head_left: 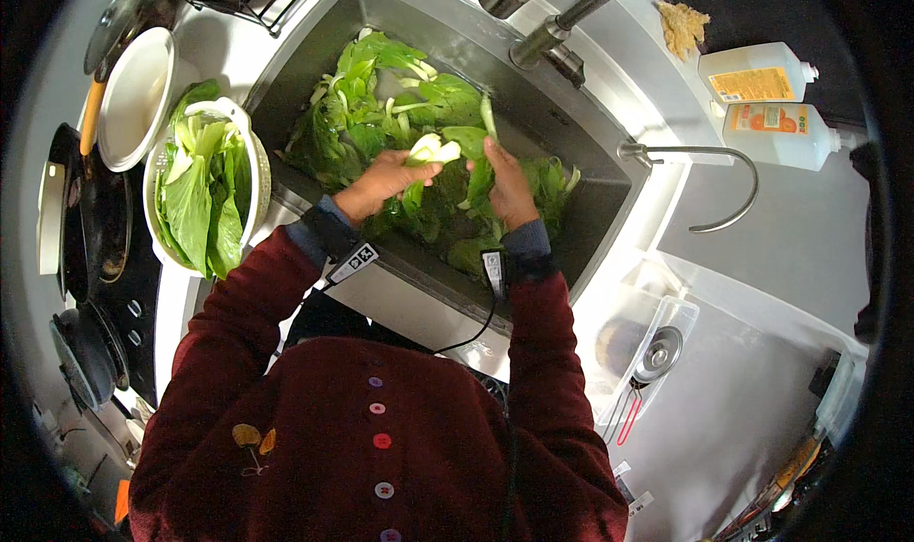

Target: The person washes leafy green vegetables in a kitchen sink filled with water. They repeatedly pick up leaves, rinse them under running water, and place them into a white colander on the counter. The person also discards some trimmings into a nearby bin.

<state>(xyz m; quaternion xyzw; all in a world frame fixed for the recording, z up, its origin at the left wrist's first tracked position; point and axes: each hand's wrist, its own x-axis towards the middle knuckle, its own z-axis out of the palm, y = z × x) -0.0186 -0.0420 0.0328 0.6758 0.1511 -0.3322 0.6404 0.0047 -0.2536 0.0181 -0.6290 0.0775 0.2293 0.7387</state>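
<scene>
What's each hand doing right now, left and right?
Left hand: closed on a leafy green over the sink.
Right hand: gripping the same leafy green.

Both hands (381, 182) (507, 188) forward (grips closed)

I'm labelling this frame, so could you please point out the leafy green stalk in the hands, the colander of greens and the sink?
Leafy green stalk (433, 149): head view, its pale stem end.
Colander (259, 175): head view, its white right rim.
Sink (600, 213): head view, its dark right wall.
</scene>
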